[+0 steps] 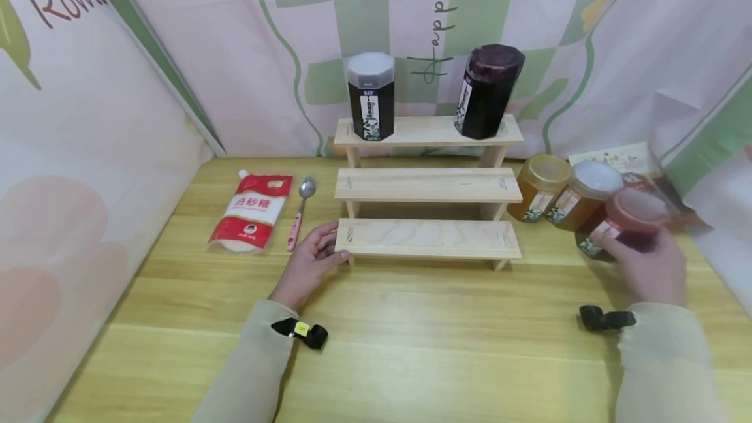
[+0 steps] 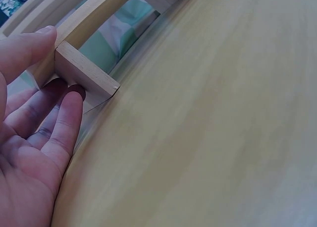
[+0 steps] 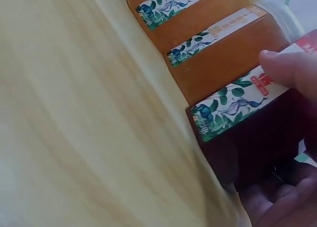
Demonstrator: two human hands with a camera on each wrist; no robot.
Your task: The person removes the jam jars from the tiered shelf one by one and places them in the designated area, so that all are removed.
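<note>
A three-step wooden display shelf (image 1: 427, 238) stands in the middle of the table. At the left end of its lowest step, my left hand (image 1: 311, 263) holds on, thumb at the board's edge and fingers curled by the end leg (image 2: 85, 74). Over on the right, my right hand (image 1: 652, 266) grips a dark red jar (image 1: 625, 220) with a pale lid. In the right wrist view the thumb lies on the label of this jar (image 3: 237, 105), while other fingers wrap its far side. Two amber jars (image 1: 539, 188) (image 3: 223, 43) stand in a row beside it.
On the top step stand a black jar with a white lid (image 1: 371, 100) and a dark purple jar (image 1: 490, 93). Left of the shelf lie a red-and-white sugar bag (image 1: 252, 211) and a pink-handled spoon (image 1: 301, 211). A brown packet (image 1: 664, 175) lies behind the right-hand jars.
</note>
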